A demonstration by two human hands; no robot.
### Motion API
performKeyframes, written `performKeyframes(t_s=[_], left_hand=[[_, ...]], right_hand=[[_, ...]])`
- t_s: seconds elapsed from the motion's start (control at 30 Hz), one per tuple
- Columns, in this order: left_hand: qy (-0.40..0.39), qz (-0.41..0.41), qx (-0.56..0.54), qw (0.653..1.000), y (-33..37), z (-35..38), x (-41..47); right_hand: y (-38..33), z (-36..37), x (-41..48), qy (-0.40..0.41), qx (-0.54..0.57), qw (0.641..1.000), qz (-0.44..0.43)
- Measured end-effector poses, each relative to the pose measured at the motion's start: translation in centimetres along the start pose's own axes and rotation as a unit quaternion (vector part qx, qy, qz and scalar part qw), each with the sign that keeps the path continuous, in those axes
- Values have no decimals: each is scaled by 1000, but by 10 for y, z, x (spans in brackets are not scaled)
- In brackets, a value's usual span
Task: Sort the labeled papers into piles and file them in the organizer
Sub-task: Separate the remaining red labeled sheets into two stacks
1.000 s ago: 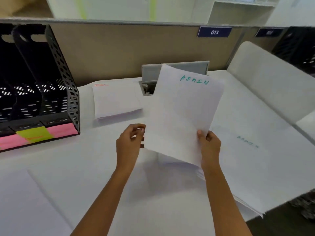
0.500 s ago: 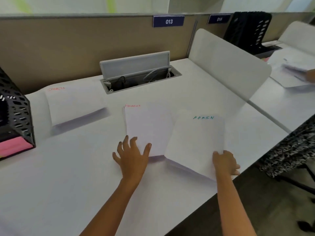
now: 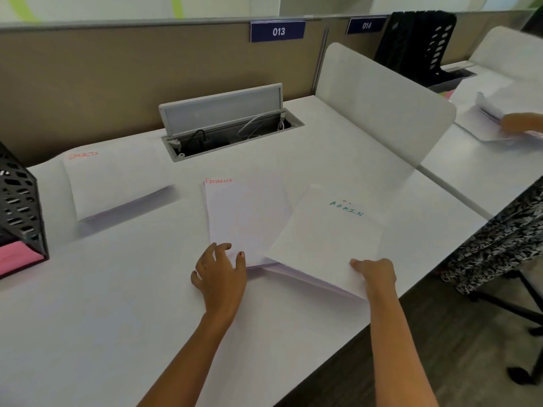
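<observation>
Three paper piles lie on the white desk. The pile marked SPORTS is at the back left. The FINANCE pile is in the middle, and my left hand rests open on its near edge, fingers spread. The ADMIN pile lies at the right, its left corner over the FINANCE pile. My right hand pinches the ADMIN pile's near right corner. The black mesh organizer with pink labels shows only partly at the left edge.
An open cable hatch sits at the back of the desk. A white divider panel stands at the right. Beyond it, another person's hand handles papers. The desk's front right edge runs close to the ADMIN pile.
The ADMIN sheet, held up in front of me a second ago, has come down onto the ADMIN pile at the right. My left hand let go and now lies on the FINANCE pile.
</observation>
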State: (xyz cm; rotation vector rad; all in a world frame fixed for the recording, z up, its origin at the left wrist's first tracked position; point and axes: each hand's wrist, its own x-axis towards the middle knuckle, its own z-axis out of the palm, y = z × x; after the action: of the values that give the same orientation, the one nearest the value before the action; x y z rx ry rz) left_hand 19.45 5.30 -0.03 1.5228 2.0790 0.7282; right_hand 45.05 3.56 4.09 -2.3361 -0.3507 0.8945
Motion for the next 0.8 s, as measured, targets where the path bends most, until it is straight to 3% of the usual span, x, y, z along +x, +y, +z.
performKeyframes(t_s=[0.1,0.23,0.33,0.43,0.63,0.73,0.8], left_hand=[[20,16,-24,999,2,-5,1],[44,107,-48,992,7,-13,0],[13,169,-67,983,13,-14,-5],[-19,172,-106,979,16,-15,-7],[-65,72,-236,967,11,-29,1],[-93,19,-296,950,5,-35,6],[-110,-26,-382,917,-1,-39,9]], right_hand=[[-1,3,-8,88,-55,987,-119],[-24,7,-32,271,-136,908,-290],[-50,12,-56,328,-140,867,-347],[-69,14,-83,341,-124,837,-409],[-91,12,-141,342,-110,769,-528],[-97,12,-165,286,-138,776,-546],[-101,13,-172,221,-141,793,-550]])
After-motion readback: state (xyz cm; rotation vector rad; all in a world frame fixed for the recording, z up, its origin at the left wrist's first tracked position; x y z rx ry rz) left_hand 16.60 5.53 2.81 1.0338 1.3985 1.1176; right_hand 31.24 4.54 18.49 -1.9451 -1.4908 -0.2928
